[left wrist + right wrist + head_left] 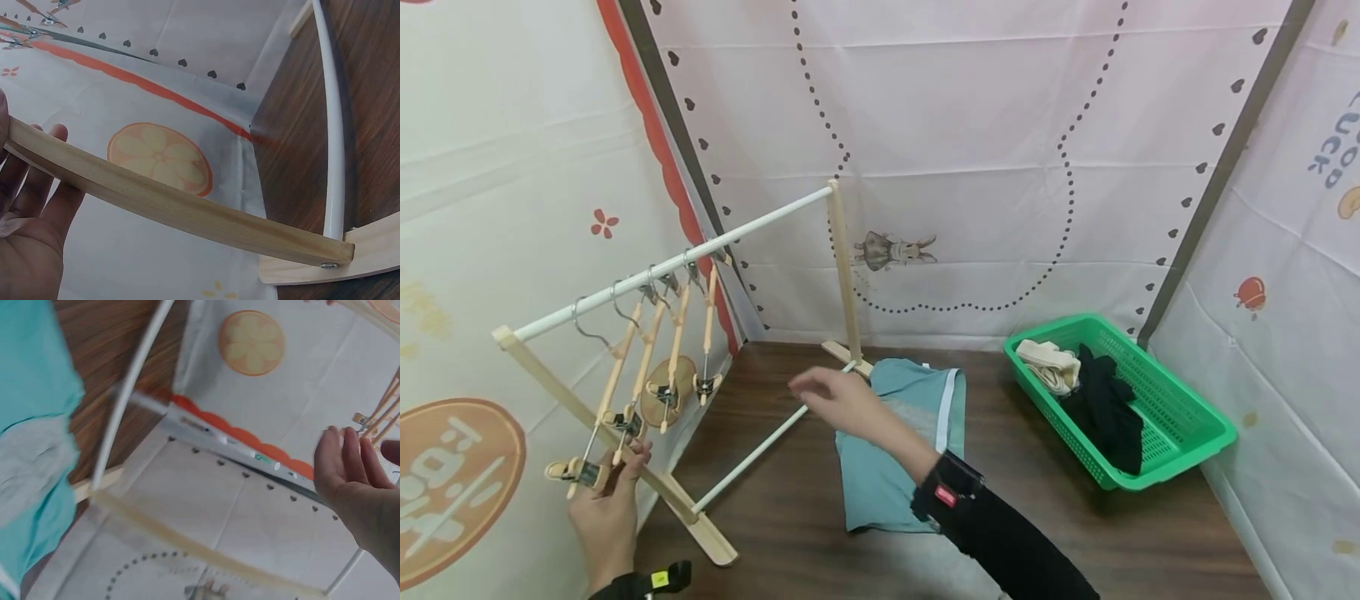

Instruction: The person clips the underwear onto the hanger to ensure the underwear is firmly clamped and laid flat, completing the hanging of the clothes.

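Note:
At the left stands a small drying rack (pixel 781 217) of wooden posts and white rods. Several wooden clip hangers (pixel 647 354) hang from its top rod. My left hand (pixel 610 517) holds the rack's near post, below the hangers; up close, the wooden post (pixel 181 194) passes between the thumb and the fingers (pixel 59 209). The right hand (pixel 842 404), fingers loosely bent and nothing in them, is raised over the middle. Below the right forearm a blue-green garment (pixel 880 479) with a grey patch and a white stripe lies flat on the table.
A green plastic basket (pixel 1180 433) stands at the right, with dark cloth (pixel 1101 408) and a cream-coloured cloth item (pixel 1048 364) inside. Printed white sheets (pixel 955 100) enclose the brown table (pixel 1000 500) at the back and sides. A white rod joins the rack's feet low down.

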`<state>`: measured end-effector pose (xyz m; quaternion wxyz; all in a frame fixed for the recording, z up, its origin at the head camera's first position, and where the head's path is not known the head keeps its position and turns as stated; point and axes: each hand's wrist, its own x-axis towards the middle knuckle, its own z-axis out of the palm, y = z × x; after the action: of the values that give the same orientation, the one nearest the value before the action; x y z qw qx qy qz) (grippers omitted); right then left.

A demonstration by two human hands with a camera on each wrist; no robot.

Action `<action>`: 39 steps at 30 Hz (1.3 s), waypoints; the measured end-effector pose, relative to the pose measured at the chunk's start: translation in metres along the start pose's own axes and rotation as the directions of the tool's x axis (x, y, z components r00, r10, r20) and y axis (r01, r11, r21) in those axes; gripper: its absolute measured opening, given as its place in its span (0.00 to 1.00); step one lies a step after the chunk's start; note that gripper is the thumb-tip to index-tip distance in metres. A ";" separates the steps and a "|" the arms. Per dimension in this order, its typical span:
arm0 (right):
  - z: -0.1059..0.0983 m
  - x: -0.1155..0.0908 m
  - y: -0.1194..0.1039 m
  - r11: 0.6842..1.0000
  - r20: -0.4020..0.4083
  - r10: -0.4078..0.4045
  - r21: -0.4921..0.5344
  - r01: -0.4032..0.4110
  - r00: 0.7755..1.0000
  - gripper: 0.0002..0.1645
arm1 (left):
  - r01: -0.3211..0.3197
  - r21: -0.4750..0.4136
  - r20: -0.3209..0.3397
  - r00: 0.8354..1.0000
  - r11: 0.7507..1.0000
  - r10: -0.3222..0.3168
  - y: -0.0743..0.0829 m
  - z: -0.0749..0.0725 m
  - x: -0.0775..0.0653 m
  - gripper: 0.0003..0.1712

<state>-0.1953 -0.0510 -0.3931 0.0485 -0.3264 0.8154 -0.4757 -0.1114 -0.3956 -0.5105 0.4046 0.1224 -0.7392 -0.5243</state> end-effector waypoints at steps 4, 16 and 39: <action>-0.001 0.034 -0.024 0.938 0.012 0.114 0.328 -0.111 0.993 0.19 | 0.030 -0.028 0.004 1.000 0.999 -0.030 -0.001 0.001 0.001 0.16; 0.011 0.089 -0.084 0.732 0.091 0.228 0.641 -0.232 0.969 0.34 | 0.096 -0.130 -0.012 0.995 0.987 -0.099 -0.002 0.004 -0.002 0.19; 0.018 0.103 -0.104 0.682 0.070 0.285 0.686 -0.254 0.956 0.25 | 0.054 -0.074 -0.021 0.998 0.996 -0.056 -0.003 0.001 -0.002 0.22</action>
<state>-0.2187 -0.1588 -0.2954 0.2181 -0.1516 0.6203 -0.7380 -0.1111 -0.3948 -0.5143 0.4025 0.1338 -0.7111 -0.5607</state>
